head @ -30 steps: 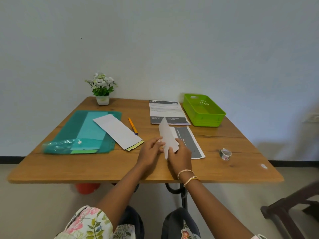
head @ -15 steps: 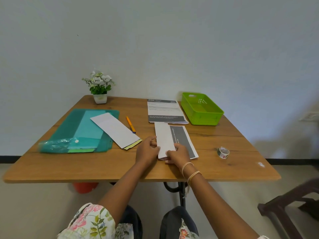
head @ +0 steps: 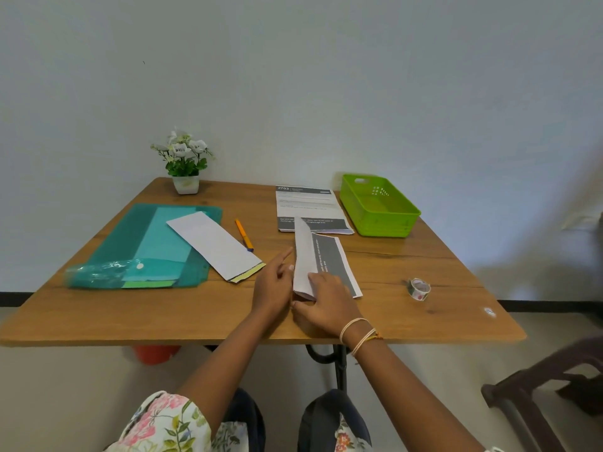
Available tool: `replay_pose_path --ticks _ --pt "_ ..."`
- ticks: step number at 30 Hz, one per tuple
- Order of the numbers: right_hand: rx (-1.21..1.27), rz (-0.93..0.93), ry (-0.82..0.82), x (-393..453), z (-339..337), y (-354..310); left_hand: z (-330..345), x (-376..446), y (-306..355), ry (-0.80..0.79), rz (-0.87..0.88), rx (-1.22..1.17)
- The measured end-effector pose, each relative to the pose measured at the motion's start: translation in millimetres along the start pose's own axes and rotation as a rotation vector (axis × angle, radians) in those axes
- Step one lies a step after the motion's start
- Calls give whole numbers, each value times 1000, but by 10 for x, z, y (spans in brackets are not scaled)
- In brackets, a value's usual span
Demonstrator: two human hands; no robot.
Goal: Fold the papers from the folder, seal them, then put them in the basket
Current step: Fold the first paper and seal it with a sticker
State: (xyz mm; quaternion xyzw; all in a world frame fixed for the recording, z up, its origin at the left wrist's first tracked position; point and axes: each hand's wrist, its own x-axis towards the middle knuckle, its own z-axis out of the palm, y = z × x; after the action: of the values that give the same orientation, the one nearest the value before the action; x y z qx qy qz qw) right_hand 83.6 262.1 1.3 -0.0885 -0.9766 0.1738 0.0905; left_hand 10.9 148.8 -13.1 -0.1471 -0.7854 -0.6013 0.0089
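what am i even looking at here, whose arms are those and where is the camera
There is no machine: a person wears a camera on the head, looking down at their own arms. On the wooden table lie a teal folder, a white envelope, an orange pen, a printed sheet, a green basket, a tape roll and a potted plant. The right hand presses down the paper being folded, its flap raised. The left hand rests beside it, fingers extended.

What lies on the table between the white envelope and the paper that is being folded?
In the head view, an orange pen lies between the white envelope and the folded paper. Nearer the person, the left hand also fills that gap.
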Motion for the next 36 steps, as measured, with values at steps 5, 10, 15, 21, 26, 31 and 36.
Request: replay_pose_path --ticks 5,10,15,21,26,31,36 --pt "263 123 199 -11 -29 -96 -18 -27 -9 -79 99 -2" --pt "708 444 269 67 -92 -108 6 -40 -18 -135 108 136" --pt "679 556 194 110 -162 49 47 -60 -45 -169 180 427" --pt "439 518 20 217 -256 268 74 -81 -12 -226 230 591" --pt "191 431 -10 397 -320 442 80 -83 -10 -260 275 754" --pt "122 369 -19 596 -270 562 96 -132 7 -216 353 864" --pt "35 293 93 605 -183 505 92 -129 9 -243 256 879"
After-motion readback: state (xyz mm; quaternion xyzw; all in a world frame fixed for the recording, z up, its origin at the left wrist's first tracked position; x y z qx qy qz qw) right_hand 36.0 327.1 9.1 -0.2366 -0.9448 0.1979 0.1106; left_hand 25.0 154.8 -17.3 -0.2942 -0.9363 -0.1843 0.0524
